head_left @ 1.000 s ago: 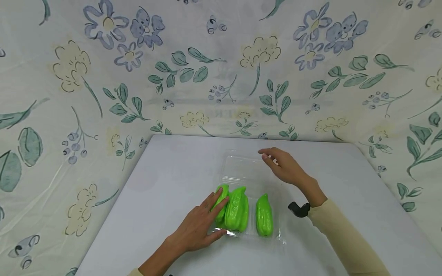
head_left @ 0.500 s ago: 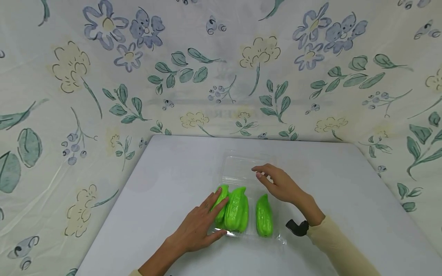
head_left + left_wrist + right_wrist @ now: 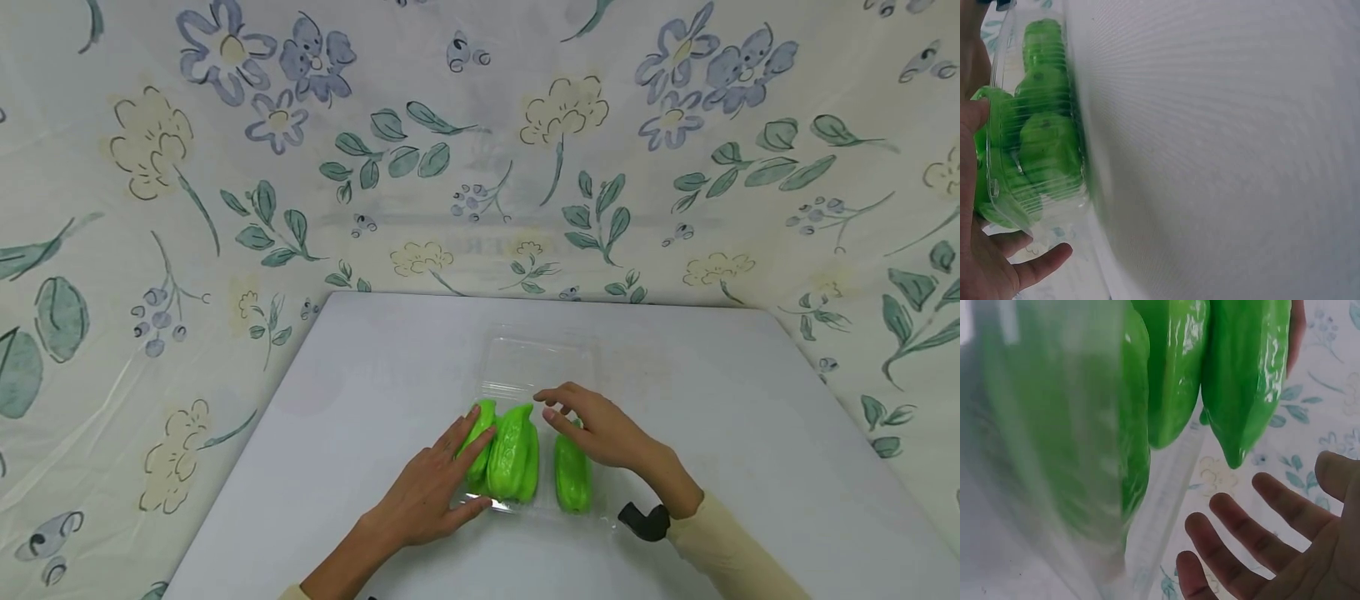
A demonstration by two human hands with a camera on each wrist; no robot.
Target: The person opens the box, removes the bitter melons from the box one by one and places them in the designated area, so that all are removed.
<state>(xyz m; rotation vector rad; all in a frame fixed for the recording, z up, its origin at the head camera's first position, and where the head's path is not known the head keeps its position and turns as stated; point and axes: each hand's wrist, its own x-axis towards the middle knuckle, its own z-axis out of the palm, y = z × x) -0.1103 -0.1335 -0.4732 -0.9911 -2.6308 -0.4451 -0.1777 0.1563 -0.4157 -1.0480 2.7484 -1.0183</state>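
Observation:
A clear plastic clamshell box [image 3: 536, 367] lies on the table with its lid folded back flat. Several glossy, ridged green pieces of produce with pointed tips fill its base: a left one [image 3: 482, 467], stacked ones in the middle [image 3: 512, 458] and a right one [image 3: 573, 483]. Their exact kind is hard to tell. My left hand [image 3: 427, 492] rests spread over the box's left side, touching the left piece; its thumb [image 3: 975, 115] shows at the rim. My right hand [image 3: 603, 429] hovers at the right piece's far end, fingers spread and holding nothing [image 3: 1260, 550].
The white table [image 3: 360, 375] extends around the box on all sides. Floral cloth [image 3: 450, 167] hangs behind it and along both sides. A black wrist camera [image 3: 643, 522] sits on the right wrist.
My right hand has come from beyond the lid toward me and slightly left, now partly covering the right green piece. The left hand and the box have stayed put.

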